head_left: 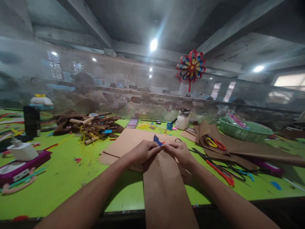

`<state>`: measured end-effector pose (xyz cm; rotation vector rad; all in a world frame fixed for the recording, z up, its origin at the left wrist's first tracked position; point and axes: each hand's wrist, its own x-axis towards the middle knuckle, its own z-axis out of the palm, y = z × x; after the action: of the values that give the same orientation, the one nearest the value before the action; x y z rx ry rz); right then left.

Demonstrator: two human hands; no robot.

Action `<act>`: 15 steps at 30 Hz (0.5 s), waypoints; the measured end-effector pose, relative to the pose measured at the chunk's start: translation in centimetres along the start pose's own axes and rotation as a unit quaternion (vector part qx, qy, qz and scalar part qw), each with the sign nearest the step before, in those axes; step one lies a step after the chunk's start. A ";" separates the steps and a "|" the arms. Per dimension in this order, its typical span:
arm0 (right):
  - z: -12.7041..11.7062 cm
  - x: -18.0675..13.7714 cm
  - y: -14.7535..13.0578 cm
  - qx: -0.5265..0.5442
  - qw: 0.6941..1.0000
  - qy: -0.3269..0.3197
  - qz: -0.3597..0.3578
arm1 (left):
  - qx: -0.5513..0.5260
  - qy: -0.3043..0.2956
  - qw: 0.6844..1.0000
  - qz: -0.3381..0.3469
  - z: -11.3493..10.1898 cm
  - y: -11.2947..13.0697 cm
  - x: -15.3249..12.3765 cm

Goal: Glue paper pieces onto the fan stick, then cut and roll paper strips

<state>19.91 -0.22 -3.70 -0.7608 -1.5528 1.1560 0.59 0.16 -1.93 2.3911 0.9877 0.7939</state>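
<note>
A long strip of brown kraft paper (164,187) hangs from my fingers toward me, past the table's front edge. My left hand (145,151) pinches its far end on the left side. Close beside it, my right hand (179,152) pinches the same end, thumbs and fingertips nearly meeting. Just beyond the fingertips shows a blue tool (156,139), perhaps a glue gun, mostly hidden by my hands. Under and behind my hands lie flat sheets of brown paper (126,141).
Right of my hands lie orange-handled scissors (220,171) and a yellow-and-red-handled pair (215,143). A green basket (245,130), a white pitcher (183,120) and a blue jar (169,126) stand behind. Brown scraps (92,124) and a power strip (26,165) are leftward on the green table (71,184).
</note>
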 end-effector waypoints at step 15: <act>-2.0 1.0 0.8 -0.038 0.997 0.057 -0.021 | -0.175 -0.115 0.972 -0.105 -2.3 0.3 -0.5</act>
<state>21.50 1.51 -4.03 -0.8262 -1.5165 1.0101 -1.06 -0.03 -0.24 1.9863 0.9017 0.5448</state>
